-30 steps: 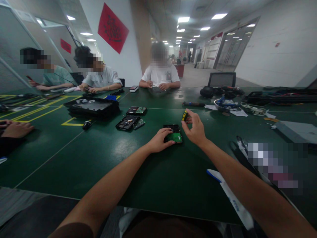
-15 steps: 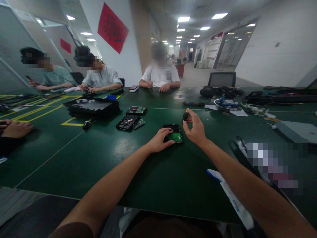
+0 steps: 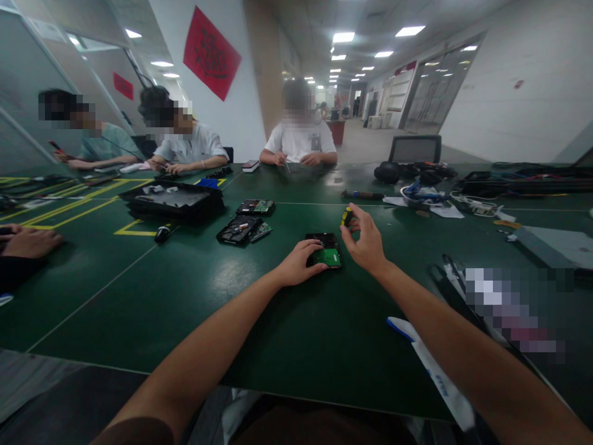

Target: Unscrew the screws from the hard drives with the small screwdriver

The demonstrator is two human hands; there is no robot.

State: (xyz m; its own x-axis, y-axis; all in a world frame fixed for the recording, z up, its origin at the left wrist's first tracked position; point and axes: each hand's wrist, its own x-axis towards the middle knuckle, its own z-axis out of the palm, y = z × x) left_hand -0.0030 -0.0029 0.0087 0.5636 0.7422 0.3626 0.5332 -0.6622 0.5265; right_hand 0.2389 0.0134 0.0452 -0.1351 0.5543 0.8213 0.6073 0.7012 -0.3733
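On the green tabletop lies a hard drive point(image 3: 330, 257) with a green circuit board showing. My left hand point(image 3: 299, 262) grips its left side, thumb along the near edge and fingers over the far part. A yellow and black screwdriver point(image 3: 346, 216) is pinched by its handle in my right hand point(image 3: 365, 240). Its thin shaft points down toward the drive's right edge; I cannot make out whether the tip touches. Further left sit an opened black drive casing point(image 3: 238, 229), a loose circuit board point(image 3: 260, 232) and another drive point(image 3: 255, 207).
Black trays point(image 3: 173, 201) stand at the left, behind a small black object point(image 3: 162, 234). A bowl of blue items point(image 3: 419, 194) and a dark-handled tool point(image 3: 361, 194) lie at the far right. Co-workers sit across the table; another person's hand point(image 3: 32, 241) rests at the left edge.
The screwdriver handle has turned in my right hand, so more of its yellow side shows. My left hand and the hard drive stay in place.
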